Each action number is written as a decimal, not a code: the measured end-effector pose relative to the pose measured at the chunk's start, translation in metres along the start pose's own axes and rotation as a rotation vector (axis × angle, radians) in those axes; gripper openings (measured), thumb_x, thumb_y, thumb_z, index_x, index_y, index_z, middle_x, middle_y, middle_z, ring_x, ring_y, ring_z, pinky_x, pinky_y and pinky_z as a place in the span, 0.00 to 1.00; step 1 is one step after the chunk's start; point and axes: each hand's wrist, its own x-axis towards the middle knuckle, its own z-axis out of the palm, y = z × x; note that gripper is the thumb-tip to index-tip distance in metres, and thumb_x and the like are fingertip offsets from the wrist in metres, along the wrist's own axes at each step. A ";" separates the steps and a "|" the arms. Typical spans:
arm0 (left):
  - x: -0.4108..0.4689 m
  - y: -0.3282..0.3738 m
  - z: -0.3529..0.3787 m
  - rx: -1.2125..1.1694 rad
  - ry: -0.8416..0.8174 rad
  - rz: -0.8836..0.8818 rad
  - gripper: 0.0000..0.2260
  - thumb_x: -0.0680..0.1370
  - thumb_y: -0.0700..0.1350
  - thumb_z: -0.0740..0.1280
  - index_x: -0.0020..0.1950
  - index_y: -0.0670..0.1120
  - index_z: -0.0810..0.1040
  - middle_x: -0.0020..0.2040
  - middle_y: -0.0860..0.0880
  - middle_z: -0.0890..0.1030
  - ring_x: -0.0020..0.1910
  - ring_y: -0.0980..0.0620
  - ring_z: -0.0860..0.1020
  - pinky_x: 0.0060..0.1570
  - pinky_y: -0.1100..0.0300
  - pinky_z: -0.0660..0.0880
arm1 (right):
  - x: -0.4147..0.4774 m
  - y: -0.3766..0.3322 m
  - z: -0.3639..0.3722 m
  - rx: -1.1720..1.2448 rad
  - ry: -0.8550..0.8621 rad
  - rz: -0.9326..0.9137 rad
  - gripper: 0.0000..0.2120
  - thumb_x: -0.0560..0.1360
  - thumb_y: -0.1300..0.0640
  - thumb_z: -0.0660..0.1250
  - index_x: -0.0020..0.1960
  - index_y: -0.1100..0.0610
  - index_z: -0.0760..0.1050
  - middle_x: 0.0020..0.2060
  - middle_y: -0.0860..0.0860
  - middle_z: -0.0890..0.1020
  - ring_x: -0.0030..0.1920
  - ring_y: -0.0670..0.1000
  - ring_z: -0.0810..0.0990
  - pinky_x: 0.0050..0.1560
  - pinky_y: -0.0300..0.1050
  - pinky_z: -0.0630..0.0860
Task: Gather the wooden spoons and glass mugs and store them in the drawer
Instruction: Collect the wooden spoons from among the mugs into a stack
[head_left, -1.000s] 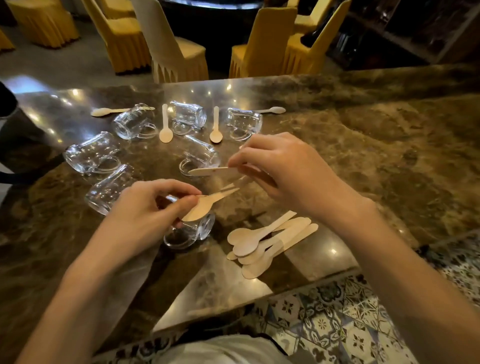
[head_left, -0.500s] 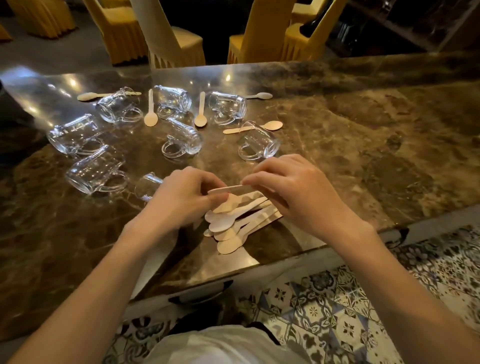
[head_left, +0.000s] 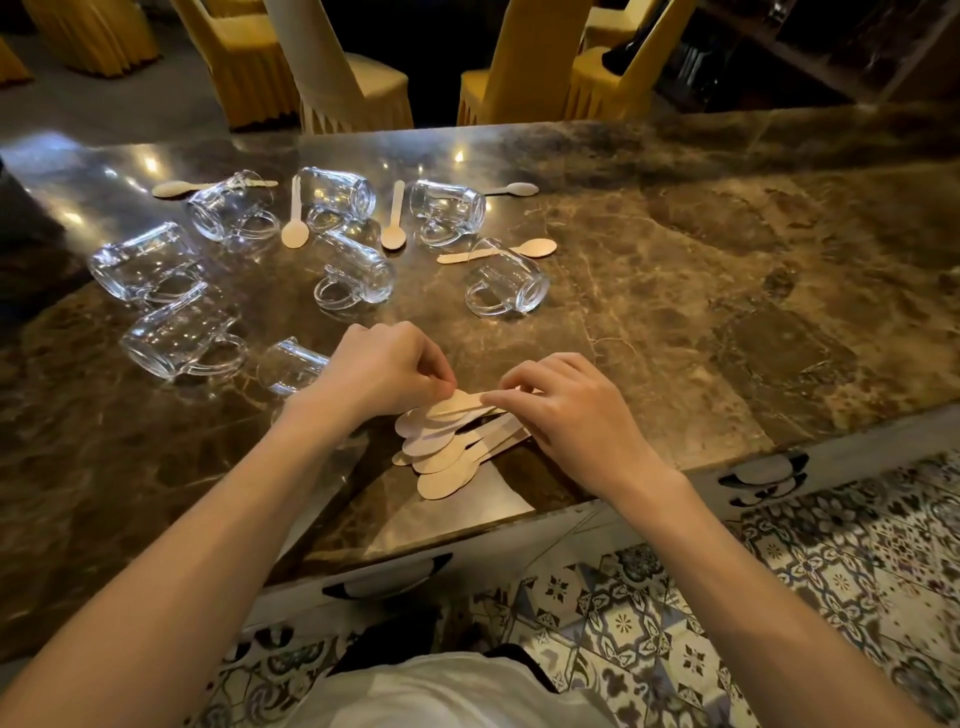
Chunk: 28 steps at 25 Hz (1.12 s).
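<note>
A pile of wooden spoons (head_left: 447, 452) lies near the front edge of the marble counter (head_left: 701, 291). My left hand (head_left: 379, 369) and my right hand (head_left: 566, 410) pinch the two ends of the top spoon (head_left: 462, 402) right over the pile. Several glass mugs lie on their sides behind, among them one (head_left: 506, 278) just beyond my hands, one (head_left: 358, 270) in the middle and one (head_left: 288, 364) partly hidden by my left wrist. More single spoons (head_left: 397, 218) lie between the far mugs.
Two drawer handles show under the counter's front edge, one (head_left: 387, 577) below my arms and one (head_left: 763, 475) to the right. Yellow-covered chairs (head_left: 343, 78) stand behind the counter. Patterned floor tiles (head_left: 779, 597) are below.
Both hands came down and toward the counter's front edge, bringing the spoons they held onto the pile. The view shifted back, so the mugs now sit farther away.
</note>
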 end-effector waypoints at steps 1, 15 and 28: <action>0.001 0.000 0.001 0.027 0.006 0.015 0.04 0.73 0.55 0.68 0.40 0.59 0.82 0.30 0.63 0.74 0.33 0.63 0.71 0.48 0.58 0.64 | -0.001 0.001 0.001 0.000 -0.003 -0.005 0.15 0.67 0.64 0.75 0.51 0.52 0.82 0.44 0.49 0.83 0.41 0.52 0.81 0.50 0.47 0.76; -0.006 0.001 0.011 0.196 0.048 0.149 0.06 0.75 0.55 0.66 0.50 0.59 0.81 0.38 0.59 0.77 0.41 0.56 0.76 0.47 0.61 0.68 | -0.001 0.001 0.009 0.180 -0.164 0.019 0.08 0.76 0.51 0.66 0.51 0.50 0.82 0.45 0.47 0.83 0.45 0.50 0.80 0.52 0.49 0.76; 0.017 -0.003 -0.021 -0.010 0.153 0.198 0.09 0.76 0.55 0.65 0.52 0.55 0.80 0.40 0.58 0.77 0.39 0.57 0.75 0.42 0.59 0.76 | 0.052 0.035 -0.016 0.208 -0.058 0.139 0.07 0.73 0.57 0.69 0.50 0.53 0.83 0.44 0.48 0.84 0.45 0.50 0.81 0.49 0.47 0.75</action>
